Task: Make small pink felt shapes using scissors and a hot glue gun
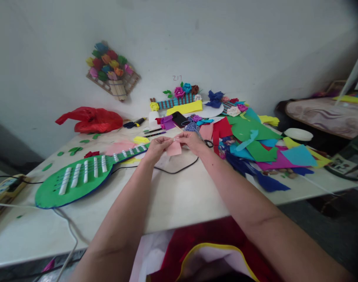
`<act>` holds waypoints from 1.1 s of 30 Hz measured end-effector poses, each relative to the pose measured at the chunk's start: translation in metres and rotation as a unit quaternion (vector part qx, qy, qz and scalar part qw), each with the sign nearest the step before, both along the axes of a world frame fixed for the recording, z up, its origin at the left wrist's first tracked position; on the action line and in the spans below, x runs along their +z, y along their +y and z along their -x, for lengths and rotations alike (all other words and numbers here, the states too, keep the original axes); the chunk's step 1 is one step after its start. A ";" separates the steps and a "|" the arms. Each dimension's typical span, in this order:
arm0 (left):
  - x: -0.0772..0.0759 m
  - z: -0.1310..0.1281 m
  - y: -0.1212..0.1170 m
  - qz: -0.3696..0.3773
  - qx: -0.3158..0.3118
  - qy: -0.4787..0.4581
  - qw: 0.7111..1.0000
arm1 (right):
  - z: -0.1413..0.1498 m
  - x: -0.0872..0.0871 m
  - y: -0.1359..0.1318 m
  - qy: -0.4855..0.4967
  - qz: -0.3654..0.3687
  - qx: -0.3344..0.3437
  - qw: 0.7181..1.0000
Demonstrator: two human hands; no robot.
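Observation:
A small piece of pale pink paper [174, 149] hangs between my two hands above the table. My left hand [159, 148] is closed, pinching its upper left side. On the other side, my right hand [190, 141] grips the paper's top edge between thumb and fingers. The fingertips of both hands nearly meet. To the left lies a green paper-covered lute shape [79, 184] with white strips and strings; its neck reaches close to my left hand. Dark-handled scissors [208, 143] lie just right of my right hand, partly hidden.
Coloured paper sheets and scraps [252, 137] cover the table's right side. A red plastic bag [98, 119] lies at the back left. A black cable [175, 172] crosses the table, and a power strip [8, 196] sits far left. A glue gun [135, 123] and a phone [179, 118] lie behind.

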State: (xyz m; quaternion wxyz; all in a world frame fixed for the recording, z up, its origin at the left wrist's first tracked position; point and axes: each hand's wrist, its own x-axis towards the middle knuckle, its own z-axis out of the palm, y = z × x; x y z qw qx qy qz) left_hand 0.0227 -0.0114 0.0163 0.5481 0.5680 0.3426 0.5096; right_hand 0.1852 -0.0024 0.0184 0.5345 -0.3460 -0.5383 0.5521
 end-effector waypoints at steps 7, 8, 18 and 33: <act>-0.001 0.002 0.000 -0.008 -0.034 -0.025 0.999 | -0.002 0.001 0.000 0.013 -0.002 0.007 1.000; -0.001 0.002 0.001 -0.009 -0.033 -0.024 0.999 | -0.002 0.001 0.000 0.012 -0.005 0.010 1.000; 0.001 0.002 -0.001 -0.007 -0.029 -0.022 0.999 | -0.001 0.000 0.000 0.018 -0.009 0.023 1.000; 0.001 0.003 -0.001 -0.003 -0.038 -0.025 0.999 | 0.000 -0.002 0.000 0.006 -0.025 0.013 1.000</act>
